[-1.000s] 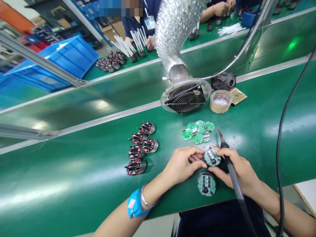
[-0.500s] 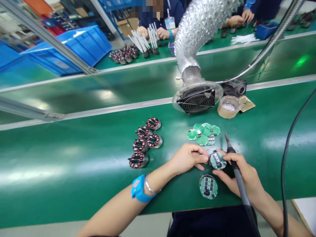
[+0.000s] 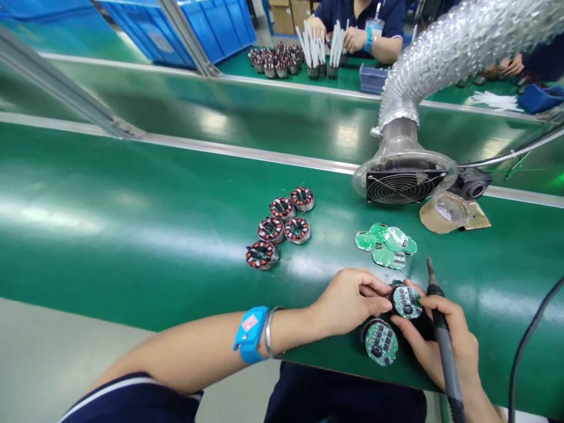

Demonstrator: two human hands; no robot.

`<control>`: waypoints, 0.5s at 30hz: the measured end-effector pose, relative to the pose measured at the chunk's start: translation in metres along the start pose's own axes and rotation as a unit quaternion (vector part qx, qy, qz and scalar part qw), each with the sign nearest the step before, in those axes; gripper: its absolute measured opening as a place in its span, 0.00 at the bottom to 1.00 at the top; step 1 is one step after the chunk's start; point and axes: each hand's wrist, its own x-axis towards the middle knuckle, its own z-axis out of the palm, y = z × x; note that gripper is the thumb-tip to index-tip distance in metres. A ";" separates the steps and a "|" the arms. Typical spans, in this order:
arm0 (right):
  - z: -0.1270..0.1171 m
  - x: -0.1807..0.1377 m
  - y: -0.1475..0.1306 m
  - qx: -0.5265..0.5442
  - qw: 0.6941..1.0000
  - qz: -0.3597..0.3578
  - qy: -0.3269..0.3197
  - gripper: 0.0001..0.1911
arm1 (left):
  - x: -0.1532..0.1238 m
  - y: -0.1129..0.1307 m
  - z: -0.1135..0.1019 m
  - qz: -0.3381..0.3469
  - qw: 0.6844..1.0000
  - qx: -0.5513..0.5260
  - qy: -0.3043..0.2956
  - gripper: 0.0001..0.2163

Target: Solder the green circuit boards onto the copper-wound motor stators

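Between my two hands is a motor stator topped by a round green circuit board [image 3: 407, 302]. My left hand [image 3: 352, 301] pinches its left edge with thumb and fingertips. On the other side, my right hand [image 3: 445, 332] grips the board's rim and also holds a soldering iron [image 3: 446, 346], its tip pointing up and away from the board. Just in front lies a second stator with a circuit board [image 3: 381, 342] on it. Beyond my hands is a loose pile of round green boards [image 3: 384, 242]. Several bare stators [image 3: 271, 230] with red-and-white windings stand to the left.
A fume extractor fan [image 3: 403, 187] on a silver flexible duct [image 3: 440, 64] hangs over the bench's back. Beside it stands a round tub [image 3: 444, 212]. A black cable [image 3: 524, 341] runs down the right. Across the partition, a person's hands [image 3: 355, 40] work near white strips.
The view has shifted, so the bench items appear moved in the picture. Both hands keep hold of the same stator and board, and the iron stays in my right hand.
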 end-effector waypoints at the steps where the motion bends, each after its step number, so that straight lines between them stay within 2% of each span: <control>1: 0.000 0.000 0.000 -0.006 1.000 0.008 -0.005 0.19 | -0.002 -0.001 0.000 0.022 1.000 0.008 0.008 0.09; 4: -0.001 0.000 0.001 -0.023 1.000 0.010 0.000 0.20 | -0.001 -0.002 -0.001 0.046 0.998 0.039 0.014 0.04; 8: -0.002 0.001 0.001 -0.029 0.999 0.019 0.001 0.20 | 0.010 0.001 -0.003 -0.037 0.998 0.015 -0.039 0.04; 10: -0.002 0.001 0.002 -0.036 0.999 0.024 0.000 0.21 | 0.015 0.003 -0.002 -0.057 0.997 0.013 -0.050 0.06; 15: -0.001 0.000 0.005 -0.063 0.998 -0.014 0.018 0.21 | 0.019 0.010 0.001 -0.058 0.989 0.117 -0.075 0.09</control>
